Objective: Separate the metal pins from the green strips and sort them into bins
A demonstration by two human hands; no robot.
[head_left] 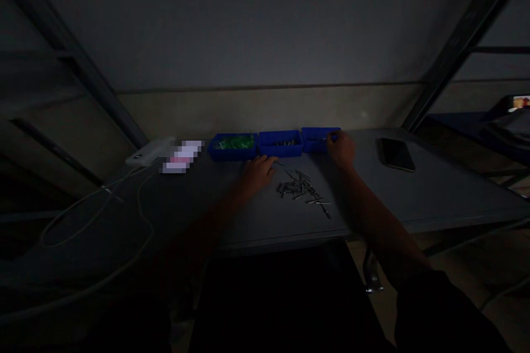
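Observation:
My left hand (259, 172) rests on the table in front of the middle blue bin (280, 150), its fingers loosely bent and slightly apart. A thin metal pin (280, 164) lies by its fingertips. To its right is a loose pile of small metal pins (298, 187), some with thicker ends. My right hand (342, 150) is at the right blue bin (314, 146), fingers curled together over its right side. What they pinch, if anything, is too dark to make out. Small metal parts (285, 143) lie in the middle bin.
The left blue bin (234, 156) holds green plastic wrapping (235, 142). A dark phone (396, 154) lies at the right. On the left are a white device (149, 152) with cables and a blurred-out bright rectangle (182, 156). Metal frame posts stand at both sides.

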